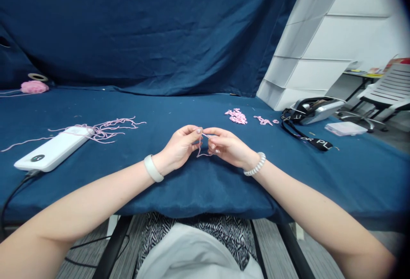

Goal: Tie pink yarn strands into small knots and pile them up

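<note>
A short length of pink yarn [204, 155] loops down between my two hands, just above the blue-covered table. My left hand [181, 145] pinches it between thumb and forefinger. Close beside it, my right hand [231, 145] has its fingers closed on the same yarn, with the fingertips of both hands almost meeting. Beyond my right hand lies a pile of small pink yarn pieces [237, 116], with a smaller group of pink pieces [263, 120] to its right. Loose pink strands [107, 130] spread across the far end of a white power bank [59, 147] on the left.
A pink yarn ball [34, 86] and a tape roll [37, 77] sit at the far left. At the right are a grey pouch [322, 109], a black lanyard [307, 139] and a clear plastic box [346, 128]. A black cable [16, 189] runs from the power bank over the table edge.
</note>
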Motion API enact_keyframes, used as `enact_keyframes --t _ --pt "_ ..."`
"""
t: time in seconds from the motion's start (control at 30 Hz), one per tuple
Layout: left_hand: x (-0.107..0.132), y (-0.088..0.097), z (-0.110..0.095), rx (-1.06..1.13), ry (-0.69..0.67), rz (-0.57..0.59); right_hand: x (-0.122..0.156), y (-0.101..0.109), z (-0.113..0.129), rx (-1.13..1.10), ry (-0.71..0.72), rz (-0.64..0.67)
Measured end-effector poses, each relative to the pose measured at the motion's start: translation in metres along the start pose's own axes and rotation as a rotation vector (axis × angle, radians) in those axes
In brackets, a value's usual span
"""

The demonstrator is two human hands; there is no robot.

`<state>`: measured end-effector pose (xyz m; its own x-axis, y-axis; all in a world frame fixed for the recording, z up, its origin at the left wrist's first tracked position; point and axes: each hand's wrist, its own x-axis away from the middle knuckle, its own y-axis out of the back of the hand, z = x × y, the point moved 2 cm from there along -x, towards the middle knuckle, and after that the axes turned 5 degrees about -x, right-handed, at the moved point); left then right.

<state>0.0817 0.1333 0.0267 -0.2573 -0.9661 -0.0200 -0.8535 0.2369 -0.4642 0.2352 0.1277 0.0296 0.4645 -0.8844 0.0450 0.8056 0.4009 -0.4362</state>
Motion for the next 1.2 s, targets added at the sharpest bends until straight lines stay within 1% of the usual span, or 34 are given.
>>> enact_keyframes --t 0.1,0.23,0.33,0.47,0.6,0.73,0.8,0.9,0.97,1.07,1.13,1.2 --pt "-0.003 0.004 -0.003 0.044 -0.016 -0.040 -0.001 0.005 0.002 0.053 -0.013 -0.046" --pt "-0.007 0.007 -0.009 0.110 -0.073 -0.041 -0.004 0.014 -0.001 0.104 -0.054 -0.175" --pt "-0.010 0.009 -0.014 0.134 -0.130 -0.059 -0.006 0.015 -0.003 0.245 -0.060 -0.219" --pt "-0.013 0.012 -0.017 0.161 -0.150 -0.129 -0.003 0.011 -0.002 0.502 -0.014 -0.153" --pt "-0.016 0.016 -0.020 0.178 -0.167 -0.185 0.003 0.010 0.004 0.667 -0.010 -0.019" --pt "-0.017 0.019 -0.023 0.197 -0.182 -0.198 0.010 0.013 0.010 0.889 -0.011 0.116" --pt "-0.017 0.019 -0.023 0.195 -0.167 -0.192 0.013 0.012 0.014 0.984 0.069 0.197" --pt "-0.015 0.018 -0.023 0.190 -0.138 -0.179 0.016 0.009 0.019 1.158 0.273 0.313" --pt "-0.013 0.016 -0.024 0.189 -0.118 -0.169 0.018 0.008 0.022 1.238 0.361 0.331" --pt "-0.009 0.012 -0.025 0.181 -0.073 -0.159 0.018 0.009 0.026 1.294 0.402 0.316" --pt "-0.007 0.009 -0.024 0.155 -0.033 -0.139 0.018 0.012 0.028 1.295 0.419 0.287" --pt "-0.004 0.006 -0.020 0.102 0.004 -0.116 0.016 0.016 0.031 1.264 0.456 0.229"
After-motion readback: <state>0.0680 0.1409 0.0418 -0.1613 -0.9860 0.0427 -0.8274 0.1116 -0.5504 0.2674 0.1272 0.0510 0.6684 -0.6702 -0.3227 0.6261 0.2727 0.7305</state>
